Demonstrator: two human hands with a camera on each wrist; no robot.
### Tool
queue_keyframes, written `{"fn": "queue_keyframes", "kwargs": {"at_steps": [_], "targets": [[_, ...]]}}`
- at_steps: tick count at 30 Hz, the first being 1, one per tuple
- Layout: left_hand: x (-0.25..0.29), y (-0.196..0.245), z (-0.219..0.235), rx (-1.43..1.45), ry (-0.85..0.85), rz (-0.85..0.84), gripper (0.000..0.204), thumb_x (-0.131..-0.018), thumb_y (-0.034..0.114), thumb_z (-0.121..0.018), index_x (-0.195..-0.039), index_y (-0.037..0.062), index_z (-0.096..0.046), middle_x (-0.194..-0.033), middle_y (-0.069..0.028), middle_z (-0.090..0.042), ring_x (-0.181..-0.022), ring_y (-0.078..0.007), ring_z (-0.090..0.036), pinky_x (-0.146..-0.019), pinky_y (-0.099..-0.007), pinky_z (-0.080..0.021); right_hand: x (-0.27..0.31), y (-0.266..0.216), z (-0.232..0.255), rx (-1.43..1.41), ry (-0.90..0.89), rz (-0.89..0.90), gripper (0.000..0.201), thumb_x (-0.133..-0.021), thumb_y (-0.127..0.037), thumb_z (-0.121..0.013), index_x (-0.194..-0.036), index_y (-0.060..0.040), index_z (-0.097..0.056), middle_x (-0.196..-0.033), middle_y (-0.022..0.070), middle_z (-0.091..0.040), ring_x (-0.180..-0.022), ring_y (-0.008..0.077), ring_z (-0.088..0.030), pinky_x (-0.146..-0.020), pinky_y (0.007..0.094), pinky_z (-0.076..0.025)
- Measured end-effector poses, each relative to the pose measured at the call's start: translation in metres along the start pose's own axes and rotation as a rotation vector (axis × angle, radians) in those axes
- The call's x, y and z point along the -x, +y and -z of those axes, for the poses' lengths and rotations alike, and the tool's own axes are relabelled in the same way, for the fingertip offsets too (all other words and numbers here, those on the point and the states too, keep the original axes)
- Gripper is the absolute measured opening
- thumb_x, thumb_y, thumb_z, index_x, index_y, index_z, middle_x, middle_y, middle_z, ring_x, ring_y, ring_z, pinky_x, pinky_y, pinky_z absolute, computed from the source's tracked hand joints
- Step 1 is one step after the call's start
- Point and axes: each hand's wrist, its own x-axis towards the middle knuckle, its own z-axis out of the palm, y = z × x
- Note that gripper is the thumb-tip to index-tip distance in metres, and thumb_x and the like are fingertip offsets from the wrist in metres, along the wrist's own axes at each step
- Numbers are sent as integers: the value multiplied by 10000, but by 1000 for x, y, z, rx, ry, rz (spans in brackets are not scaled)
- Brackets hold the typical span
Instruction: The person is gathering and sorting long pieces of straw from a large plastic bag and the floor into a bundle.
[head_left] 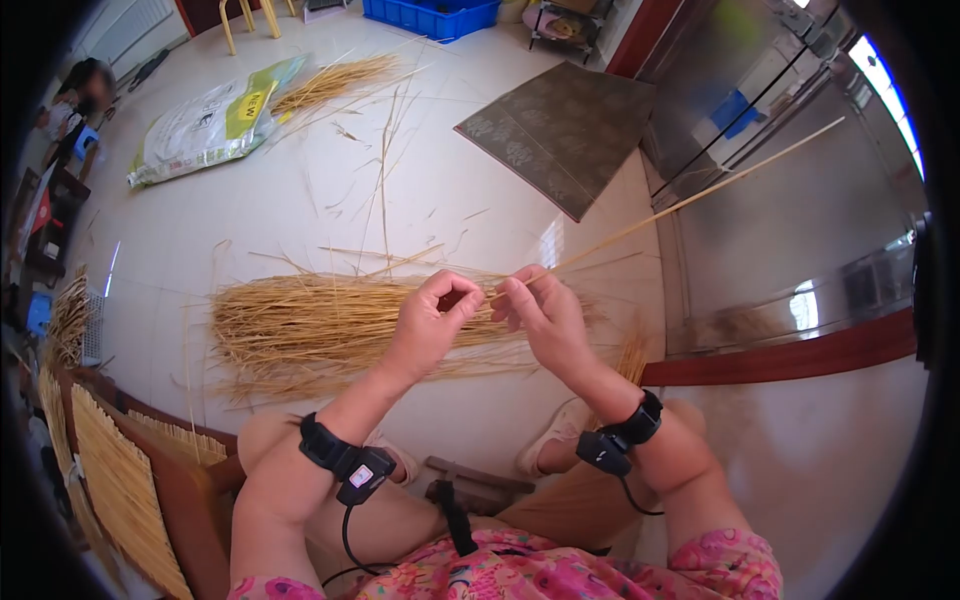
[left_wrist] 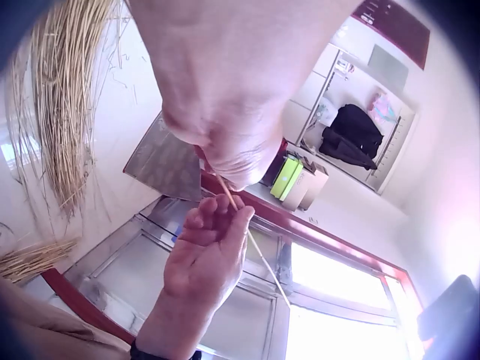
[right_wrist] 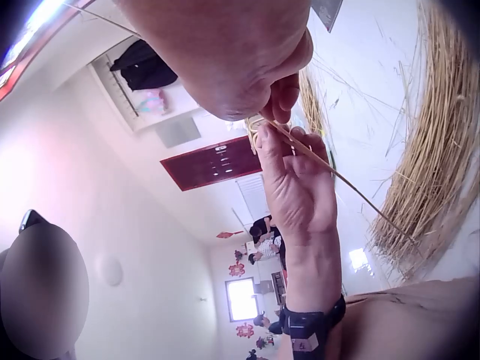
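Observation:
A long, thin straw stalk (head_left: 700, 196) runs between both hands and slants up to the right in the head view. My left hand (head_left: 428, 318) pinches it near its lower end between thumb and forefinger. Close beside it, my right hand (head_left: 545, 312) grips the same stalk with thumb and fingers, fingertips near the left ones. Below and behind the hands, a thick pile of straw (head_left: 300, 325) lies on the floor. In the right wrist view, part of a stalk (right_wrist: 349, 182) passes the left hand's fingers and slopes toward the pile.
Beyond the pile lies a white and green sack (head_left: 205, 130) with more straw (head_left: 340, 82) at its mouth. A dark mat (head_left: 560, 135) is by the glass door (head_left: 800, 240) on the right. Woven straw (head_left: 120, 480) sits at the lower left; a blue crate (head_left: 430, 18) stands far back.

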Motion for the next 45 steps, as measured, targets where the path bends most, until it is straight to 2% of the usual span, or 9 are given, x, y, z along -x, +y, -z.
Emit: {"fn": "queue_keyframes", "kwargs": {"at_steps": [5,11,17,20,23,26,29,38,45], "targets": [[-8,7,14,324,74,121,81,-942,135,-461,-900,66,-472,-809,-49,-582,-720,-115,-544,-707,-247,-457,-4,-1,12,29,46,17,191,-955,-185,-459,-881,-21,-526,-743,41,-604,-654,74,-586,-538,193,-439],[-10,-9,28,577,239,237,88,-943,154,-466,-892,82,-457,-725,-5,-478,-597,-88,-431,-596,-221,-402,-12,1,30,-53,113,26,219,-964,-208,-440,-862,-27,-508,-727,46,-581,-614,80,-558,-530,193,-432],[-12,-14,53,398,290,219,117,-939,191,-484,-921,80,-451,-672,17,-398,-564,-49,-337,-492,-196,-289,-28,-13,66,69,191,116,213,-969,-196,-421,-852,-34,-494,-712,35,-553,-588,77,-532,-512,199,-419],[-9,6,42,172,188,344,162,-924,204,-516,-987,55,-508,-689,17,-442,-594,-62,-411,-537,-191,-351,-26,-26,70,4,135,127,213,-971,-193,-411,-861,-32,-497,-704,31,-546,-583,76,-524,-512,202,-418],[1,-2,20,-210,-112,135,262,-897,207,-568,-1058,0,-570,-682,19,-503,-539,-40,-424,-507,-189,-361,-23,-23,65,67,99,176,222,-976,-196,-394,-877,-31,-504,-692,28,-535,-585,73,-520,-513,205,-418],[4,-19,9,-359,-249,-79,244,-884,183,-586,-1030,-10,-622,-764,-1,-599,-680,-71,-530,-656,-217,-436,-21,-19,55,75,162,184,218,-967,-190,-413,-863,-23,-507,-645,21,-525,-554,69,-511,-494,211,-410],[6,-8,3,-18,-206,326,208,-890,150,-568,-996,-18,-631,-822,-27,-635,-791,-99,-562,-761,-245,-444,-16,-14,43,90,121,130,215,-960,-184,-428,-853,-16,-509,-635,21,-529,-548,69,-511,-496,219,-420],[8,-7,-7,-23,-321,264,204,-909,141,-534,-1019,-12,-612,-832,-38,-645,-788,-83,-560,-741,-219,-444,-15,-25,40,155,105,257,182,-945,-172,-465,-873,-12,-515,-642,12,-521,-578,65,-493,-530,220,-420],[5,8,-23,193,-184,349,194,-909,189,-546,-994,41,-639,-796,-2,-657,-561,-2,-356,-508,-161,-298,-14,-13,24,322,-120,119,142,-916,-124,-519,-888,13,-539,-730,9,-554,-645,52,-521,-576,204,-443]]}}
